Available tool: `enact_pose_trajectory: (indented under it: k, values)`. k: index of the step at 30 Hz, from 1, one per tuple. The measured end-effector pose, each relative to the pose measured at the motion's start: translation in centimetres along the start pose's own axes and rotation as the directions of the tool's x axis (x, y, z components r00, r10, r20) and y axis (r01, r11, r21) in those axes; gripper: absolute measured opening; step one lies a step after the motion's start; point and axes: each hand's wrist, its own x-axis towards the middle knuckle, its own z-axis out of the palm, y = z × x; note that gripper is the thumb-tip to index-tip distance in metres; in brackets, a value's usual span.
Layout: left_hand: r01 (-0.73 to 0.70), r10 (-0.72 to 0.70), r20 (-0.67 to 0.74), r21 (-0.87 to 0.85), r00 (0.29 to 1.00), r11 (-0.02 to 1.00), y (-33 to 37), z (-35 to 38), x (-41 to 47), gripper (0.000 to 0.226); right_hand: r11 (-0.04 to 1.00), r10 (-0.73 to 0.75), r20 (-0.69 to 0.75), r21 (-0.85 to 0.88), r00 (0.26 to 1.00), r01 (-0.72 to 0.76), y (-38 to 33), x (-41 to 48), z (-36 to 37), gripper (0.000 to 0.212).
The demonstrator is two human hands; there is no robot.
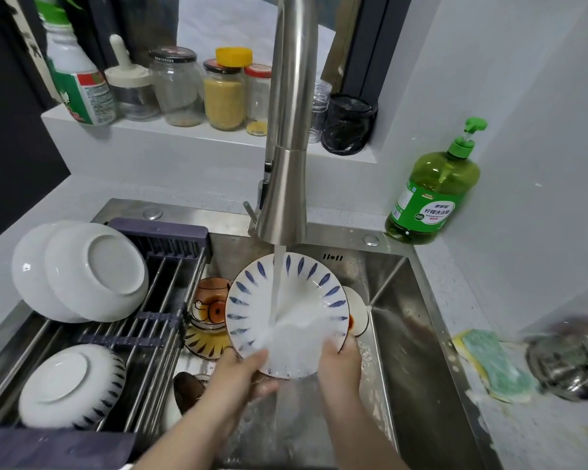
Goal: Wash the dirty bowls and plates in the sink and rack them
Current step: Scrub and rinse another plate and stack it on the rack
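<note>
Blue-leafed plate (287, 315) tilts under the faucet (287, 157) stream, mid-sink (421, 334); left hand (241, 374) and right hand (340, 364) grip its near rim. Wet fingers could slip, dropping it onto the bowls (211, 310) below.

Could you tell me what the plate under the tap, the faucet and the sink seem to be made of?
Plate: probably glazed ceramic, glossy white with painted blue leaf strokes. Faucet: metal, likely stainless steel, with a brushed satin grey sheen. Sink: the same brushed steel look, dull reflections on its walls.
</note>
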Motion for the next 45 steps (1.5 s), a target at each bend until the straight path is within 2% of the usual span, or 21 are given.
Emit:
enact_pose_trajectory:
  k: [3, 6, 9, 13, 15, 17, 20, 23, 26, 29, 32, 34, 35, 36, 37, 38, 39, 40, 41, 43, 45]
  values:
    - [0.043, -0.043, -0.032, -0.024, 0.999, 0.999, 0.3, 0.1, -0.3, 0.033, 0.999, 0.013, 0.101, 0.039, 0.995, -0.017, 0.5, 0.1, 0.2, 0.032]
    - [0.050, -0.050, -0.005, 0.104, 0.999, 0.993, 2.3, -1.5, 0.4, 0.032, 0.998, 0.058, 0.262, -0.030, 0.963, -0.052, -0.2, 1.3, -1.0, 0.034]
    - [0.045, -0.043, -0.015, 0.187, 0.999, 0.981, 3.1, -1.7, 0.4, 0.023, 0.996, 0.013, 0.222, -0.088, 0.975, 0.007, -1.0, 2.0, -1.7, 0.025]
    - [0.072, -0.070, -0.059, 0.032, 0.996, 0.997, 1.3, 0.3, -0.4, 0.028, 0.999, 0.045, 0.119, -0.017, 0.992, -0.043, 0.6, 1.0, 0.6, 0.023]
    - [0.084, -0.083, -0.055, 0.022, 0.995, 0.996, 0.9, 0.0, -0.2, 0.031, 0.992, 0.120, 0.167, 0.026, 0.979, -0.126, 1.2, 0.8, 0.9, 0.023]
    - [0.108, -0.103, -0.045, 0.115, 0.994, 0.988, 1.6, -1.4, 0.3, 0.028, 0.981, 0.188, 0.258, -0.003, 0.948, -0.194, 1.0, 1.3, -0.2, 0.025]
    - [0.109, -0.113, 0.004, 0.225, 0.994, 0.968, 3.1, -2.8, 1.0, 0.024, 0.989, 0.140, 0.289, -0.078, 0.947, -0.123, 0.4, 2.5, -1.3, 0.019]
    - [0.101, -0.099, -0.017, 0.174, 0.995, 0.980, 3.1, -2.3, 1.1, 0.019, 0.994, 0.067, 0.164, -0.098, 0.984, -0.051, 0.4, 2.6, -0.2, 0.020]
    - [0.061, -0.057, -0.045, 0.115, 0.997, 0.991, 1.3, -1.1, 0.8, 0.022, 0.997, 0.070, 0.086, -0.036, 0.994, -0.067, 1.3, 1.9, 1.0, 0.015]
    - [0.050, -0.046, -0.048, 0.094, 0.998, 0.994, 0.7, -1.0, 0.5, 0.034, 0.990, 0.139, 0.146, -0.029, 0.979, -0.136, 1.9, 1.9, 0.5, 0.019]
    - [0.045, -0.042, -0.025, 0.146, 0.999, 0.988, 1.6, -1.5, 0.6, 0.033, 0.985, 0.169, 0.279, -0.024, 0.945, -0.169, 0.7, 2.1, -0.9, 0.023]
    - [0.032, -0.032, -0.004, 0.190, 0.999, 0.981, 2.1, -1.8, 0.7, 0.027, 0.990, 0.139, 0.335, -0.083, 0.932, -0.118, 0.6, 2.4, -1.2, 0.032]
    - [0.031, -0.032, 0.002, 0.203, 0.999, 0.979, 2.3, -1.8, 0.6, 0.023, 0.983, 0.095, 0.323, -0.179, 0.941, -0.038, 0.6, 2.2, -1.2, 0.040]
    - [0.036, -0.037, 0.001, 0.210, 0.999, 0.977, 2.3, -1.7, 0.6, 0.020, 0.925, -0.007, 0.285, -0.363, 0.958, 0.115, 1.1, 2.1, -1.0, 0.049]
    - [0.047, -0.047, -0.002, 0.209, 0.999, 0.977, 2.2, -1.7, 0.5, 0.018, 0.760, -0.227, 0.228, -0.567, 0.947, 0.319, 1.5, 1.6, -0.8, 0.056]
    - [0.067, -0.068, -0.003, 0.203, 0.998, 0.977, 2.0, -1.8, 0.6, 0.018, 0.542, -0.462, 0.247, -0.682, 0.852, 0.491, 1.5, 0.9, -0.8, 0.058]
    - [0.083, -0.084, -0.002, 0.201, 0.996, 0.976, 1.9, -1.9, 0.6, 0.020, 0.325, -0.635, 0.317, -0.718, 0.704, 0.616, 1.2, 0.5, -0.7, 0.057]
    - [0.093, -0.097, 0.007, 0.204, 0.995, 0.975, 1.5, -2.1, 0.7, 0.021, 0.187, -0.629, 0.489, -0.660, 0.605, 0.728, 0.5, -0.3, -0.4, 0.055]
    - [0.103, -0.112, 0.028, 0.223, 0.993, 0.969, 1.1, -2.1, 0.8, 0.020, 0.168, -0.554, 0.629, -0.557, 0.545, 0.813, 0.3, -0.9, 0.0, 0.054]
    - [0.125, -0.144, 0.051, 0.275, 0.988, 0.953, 0.5, -2.3, 0.8, 0.019, 0.250, -0.214, 0.833, -0.458, 0.510, 0.853, 0.0, -1.2, 0.8, 0.053]
    - [0.141, -0.155, 0.040, 0.247, 0.987, 0.959, 0.1, -2.5, 1.0, 0.018, 0.207, -0.138, 0.837, -0.498, 0.529, 0.842, -0.4, -0.1, 1.1, 0.056]
